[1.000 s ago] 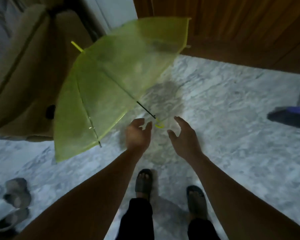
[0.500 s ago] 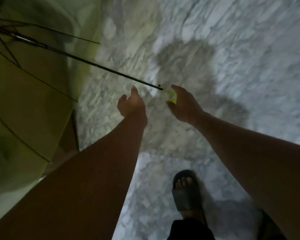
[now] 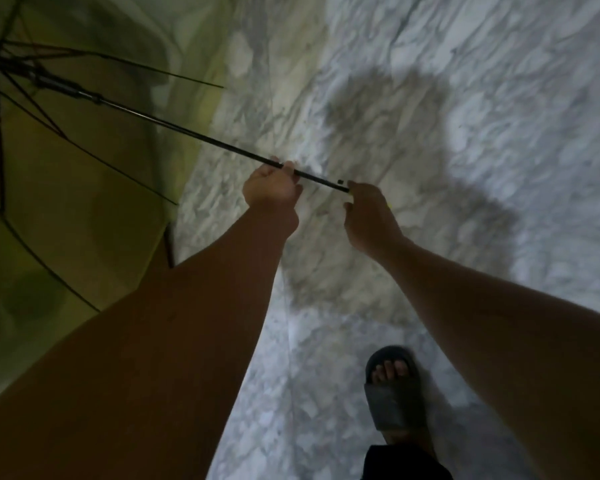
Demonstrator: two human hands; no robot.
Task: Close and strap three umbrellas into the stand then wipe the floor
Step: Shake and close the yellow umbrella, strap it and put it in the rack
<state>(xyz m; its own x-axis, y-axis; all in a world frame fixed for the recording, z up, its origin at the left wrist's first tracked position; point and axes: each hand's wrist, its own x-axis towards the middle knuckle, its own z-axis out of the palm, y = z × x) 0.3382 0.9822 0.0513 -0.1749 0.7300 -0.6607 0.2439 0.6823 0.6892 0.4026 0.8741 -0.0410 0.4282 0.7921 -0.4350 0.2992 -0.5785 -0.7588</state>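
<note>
**Left hand** (image 3: 271,187) is gripping the black shaft (image 3: 194,132) with curled fingers. **Right hand** (image 3: 369,214) is closing over the shaft's lower end, hiding the handle. The shaft's long axis is running up and leftward from the hands, its far end pointing into the open canopy of the yellow-green umbrella (image 3: 66,220). Beyond the shaft, a dark wet patch (image 3: 395,109) is lying on the marble floor (image 3: 499,81). Nearer than the shaft, a slippered foot (image 3: 394,400) is standing.
</note>
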